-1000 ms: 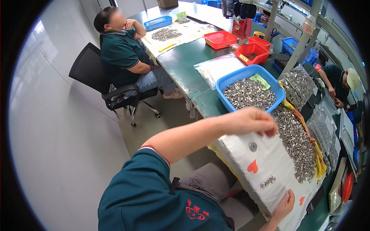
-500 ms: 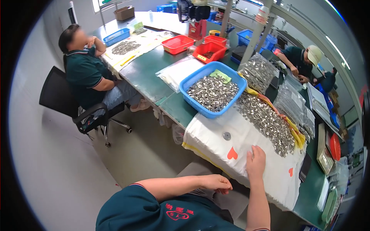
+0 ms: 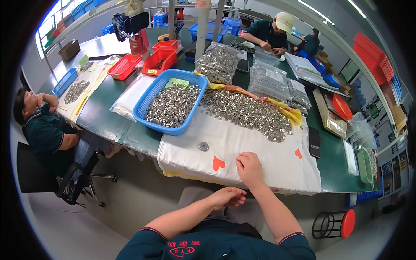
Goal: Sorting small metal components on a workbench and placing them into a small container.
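**Obscured and indeterminate items, head view**

Landmark: white cloth. Its near edge hides the table front below it. The left hand, below that edge, is curled inward with its palm unseen; any contents cannot be told. Metal pieces heaped on the cloth's far half are too small to identify. Beyond them, clear bags blur their contents.

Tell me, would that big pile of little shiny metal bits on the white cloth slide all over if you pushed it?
Probably. The pile of metal pieces lies loose and heaped, so a push would likely scatter it rather than move it whole. The pieces look like short tubes, so some might roll. The white cloth underneath may bunch up and slow them.
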A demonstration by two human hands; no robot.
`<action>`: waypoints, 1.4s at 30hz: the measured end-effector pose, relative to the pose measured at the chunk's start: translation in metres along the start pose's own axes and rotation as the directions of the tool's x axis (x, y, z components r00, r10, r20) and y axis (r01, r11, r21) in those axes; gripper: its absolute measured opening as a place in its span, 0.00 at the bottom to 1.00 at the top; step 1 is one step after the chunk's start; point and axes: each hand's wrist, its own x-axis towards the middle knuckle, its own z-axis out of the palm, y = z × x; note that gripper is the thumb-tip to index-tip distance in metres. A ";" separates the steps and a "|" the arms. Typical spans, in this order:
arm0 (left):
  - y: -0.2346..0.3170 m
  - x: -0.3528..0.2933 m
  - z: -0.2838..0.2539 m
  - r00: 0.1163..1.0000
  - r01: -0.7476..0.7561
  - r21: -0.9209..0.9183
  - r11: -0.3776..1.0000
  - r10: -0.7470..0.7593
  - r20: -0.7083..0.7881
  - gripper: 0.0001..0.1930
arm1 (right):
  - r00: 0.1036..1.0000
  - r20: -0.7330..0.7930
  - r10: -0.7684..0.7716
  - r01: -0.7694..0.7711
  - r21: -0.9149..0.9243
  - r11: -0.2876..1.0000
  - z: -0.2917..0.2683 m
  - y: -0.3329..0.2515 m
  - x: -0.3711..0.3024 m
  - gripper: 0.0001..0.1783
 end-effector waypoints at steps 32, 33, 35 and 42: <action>-0.029 0.069 0.005 0.942 0.107 -0.646 0.756 0.130 0.309 0.16 | 1.000 0.019 0.017 -0.014 -0.165 0.986 0.001 -0.023 -0.032 0.11; -0.029 0.071 0.009 0.939 0.122 -0.639 0.760 0.120 0.322 0.16 | 0.999 0.019 0.030 -0.027 -0.174 0.984 -0.002 -0.022 -0.033 0.11; -0.029 0.077 0.018 0.955 0.093 -0.737 0.669 0.150 0.257 0.15 | 0.999 -0.024 0.045 -0.049 -0.181 0.982 -0.006 -0.017 -0.040 0.11; -0.033 0.057 -0.024 0.906 0.067 -0.774 0.630 0.287 0.311 0.18 | 0.997 -0.062 -0.037 0.034 -0.052 0.998 0.002 -0.034 -0.045 0.08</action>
